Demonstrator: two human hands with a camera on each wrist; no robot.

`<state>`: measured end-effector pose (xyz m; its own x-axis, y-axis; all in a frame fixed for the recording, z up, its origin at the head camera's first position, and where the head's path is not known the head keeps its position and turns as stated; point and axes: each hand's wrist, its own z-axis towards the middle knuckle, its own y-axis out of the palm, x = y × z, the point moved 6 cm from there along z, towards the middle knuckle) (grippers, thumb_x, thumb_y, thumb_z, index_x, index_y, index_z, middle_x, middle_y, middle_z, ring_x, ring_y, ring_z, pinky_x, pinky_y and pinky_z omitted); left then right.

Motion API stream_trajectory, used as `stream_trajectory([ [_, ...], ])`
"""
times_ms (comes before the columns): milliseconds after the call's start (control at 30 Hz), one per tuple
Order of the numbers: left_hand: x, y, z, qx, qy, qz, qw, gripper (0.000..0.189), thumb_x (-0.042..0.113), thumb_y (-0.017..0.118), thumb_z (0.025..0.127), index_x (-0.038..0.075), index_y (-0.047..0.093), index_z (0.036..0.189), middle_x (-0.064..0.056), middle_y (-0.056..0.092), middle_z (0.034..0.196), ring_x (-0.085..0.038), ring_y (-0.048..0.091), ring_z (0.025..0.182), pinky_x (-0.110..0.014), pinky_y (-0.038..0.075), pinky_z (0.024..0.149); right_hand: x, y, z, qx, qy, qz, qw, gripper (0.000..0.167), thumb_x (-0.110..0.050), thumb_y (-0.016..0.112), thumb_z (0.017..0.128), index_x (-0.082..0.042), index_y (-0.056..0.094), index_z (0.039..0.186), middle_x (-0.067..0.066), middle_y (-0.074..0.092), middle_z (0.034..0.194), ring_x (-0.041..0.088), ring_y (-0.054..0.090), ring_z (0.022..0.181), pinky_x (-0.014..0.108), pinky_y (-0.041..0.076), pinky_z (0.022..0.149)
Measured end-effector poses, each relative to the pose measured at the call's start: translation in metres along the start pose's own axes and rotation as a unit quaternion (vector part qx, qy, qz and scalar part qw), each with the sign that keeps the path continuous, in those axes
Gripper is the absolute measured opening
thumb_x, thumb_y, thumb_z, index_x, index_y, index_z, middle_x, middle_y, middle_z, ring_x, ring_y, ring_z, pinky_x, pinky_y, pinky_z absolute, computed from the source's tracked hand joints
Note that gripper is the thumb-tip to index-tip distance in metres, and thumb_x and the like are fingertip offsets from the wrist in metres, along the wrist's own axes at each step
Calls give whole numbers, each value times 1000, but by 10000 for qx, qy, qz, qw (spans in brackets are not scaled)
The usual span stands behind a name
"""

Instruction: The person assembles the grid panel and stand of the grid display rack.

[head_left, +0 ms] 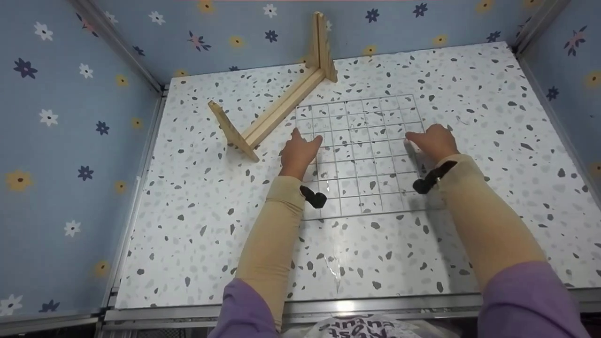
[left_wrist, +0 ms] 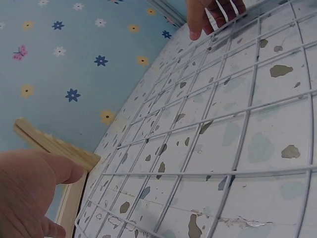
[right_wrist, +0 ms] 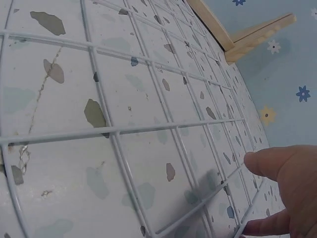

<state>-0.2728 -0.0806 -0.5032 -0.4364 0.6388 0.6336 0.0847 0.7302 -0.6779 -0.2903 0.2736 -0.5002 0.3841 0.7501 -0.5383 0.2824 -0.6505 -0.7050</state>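
Observation:
A white wire grid panel point(head_left: 364, 162) lies over the speckled tabletop. My left hand point(head_left: 299, 152) is at its left edge, with thumb and fingers spread apart. In the left wrist view this hand point(left_wrist: 29, 191) appears beside the corner of the wires, not closed on them. At the right edge is my right hand point(head_left: 437, 142), its thumb pointing inward over the wires. The right wrist view has the thumb and a finger of that hand point(right_wrist: 297, 186) apart at the edge wire; whether they touch it is hard to tell.
A wooden frame point(head_left: 284, 108) with two upright ends stands at the back left, close to the panel's far left corner. Flowered walls point(head_left: 70, 141) enclose the tabletop point(head_left: 197, 244) on the left, back and right. A metal rail point(head_left: 347, 306) runs along the front.

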Motion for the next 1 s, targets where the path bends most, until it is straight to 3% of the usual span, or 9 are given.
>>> stream_trajectory([
  [67,-1,0,1,-75,-66,-95,9999,92,57,57,94,10,19,163,-17,35,161,-41,30,147,-47,29,119,1,0,0,-81,68,47,9999,92,-58,59,94,11,35,149,32,44,146,47,44,132,57,34,113],
  [333,-5,-1,4,-537,-485,-387,9966,100,61,60,89,12,14,164,-21,21,164,-45,19,150,-53,23,120,0,-3,-3,-16,96,1,10000,75,-47,65,93,12,48,137,25,54,126,37,52,110,53,44,102],
  [433,-7,-3,5,-683,-595,-669,9936,100,61,58,89,8,17,163,-21,22,164,-40,22,150,-49,25,120,-1,-6,-4,31,117,5,9999,70,-48,64,93,10,53,129,20,56,111,33,53,97,47,48,87],
  [567,-12,-4,7,-863,-814,-1662,9789,88,56,55,94,6,27,160,-14,31,162,-30,32,147,-42,29,119,-1,-10,-6,1,258,82,9996,59,-53,60,94,3,58,113,14,55,96,28,53,82,37,44,70],
  [633,-13,-4,7,-953,-934,-2085,9689,84,54,54,95,7,29,160,-11,33,162,-27,35,146,-41,32,118,-1,-10,-7,-83,302,177,9994,59,-55,58,95,2,57,111,14,57,99,28,55,84,36,44,71],
  [700,-14,-4,7,-1007,-969,-2269,9638,83,54,54,96,10,28,161,-8,32,163,-27,36,145,-42,35,116,-1,-10,-8,-137,341,304,9989,59,-55,58,95,2,56,112,15,57,103,29,56,87,37,46,74],
  [867,-14,-6,5,-1057,-982,-2099,9670,87,59,53,94,16,22,163,-15,46,149,-32,50,127,-46,48,102,-1,-11,-9,-109,431,617,9971,57,-51,63,94,1,54,114,15,57,100,29,62,87,41,54,79],
  [1000,-11,-9,2,-990,-880,-1873,9733,88,58,56,94,12,25,162,-14,42,154,-31,48,133,-46,47,104,-3,-14,-8,-175,451,549,9973,66,-51,65,93,5,52,126,19,58,109,32,64,93,43,56,81],
])
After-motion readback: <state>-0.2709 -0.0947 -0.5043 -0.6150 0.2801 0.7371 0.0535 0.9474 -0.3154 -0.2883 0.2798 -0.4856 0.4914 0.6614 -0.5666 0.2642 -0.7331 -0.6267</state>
